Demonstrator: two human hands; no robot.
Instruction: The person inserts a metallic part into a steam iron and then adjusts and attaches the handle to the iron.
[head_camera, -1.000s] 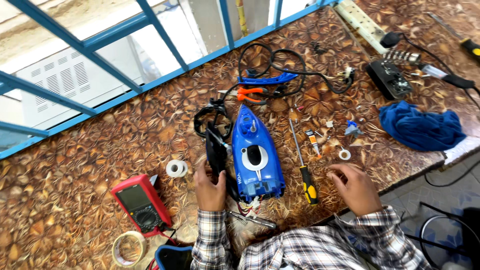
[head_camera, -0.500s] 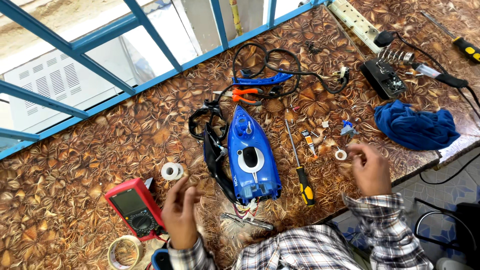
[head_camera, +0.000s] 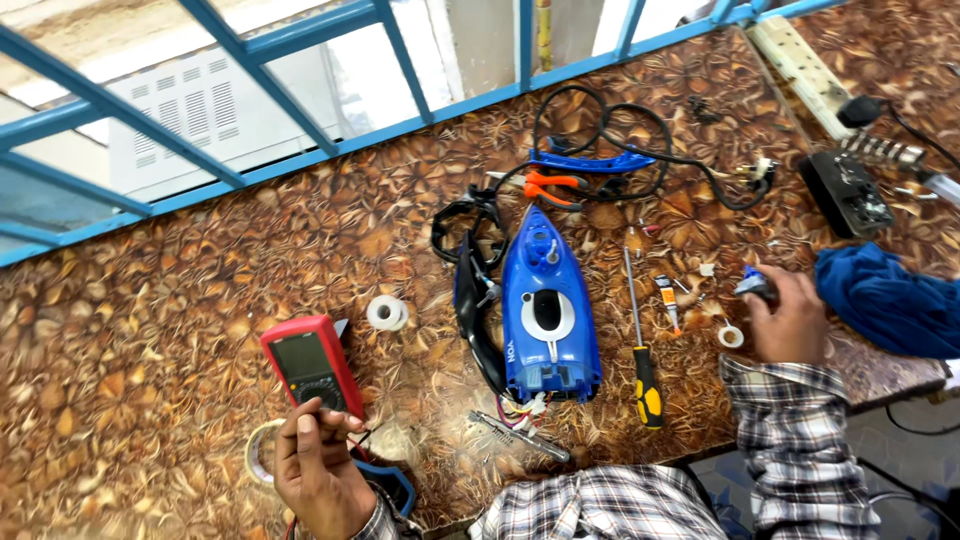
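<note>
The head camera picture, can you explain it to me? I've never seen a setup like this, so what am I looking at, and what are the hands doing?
There is no machine here. A person wears a camera on the head, so you look down at their own two hands and plaid sleeves, over a patterned brown table beside a blue window frame.

In the middle lies a blue clothes iron, opened up, with loose wires at its near end. Around it are a screwdriver, orange pliers, a roll of white tape, a black cord and a blue cloth.

The left hand is at the lower edge of a red meter, fingers pinched on something too small to make out. The right hand holds a small blue part.
</note>
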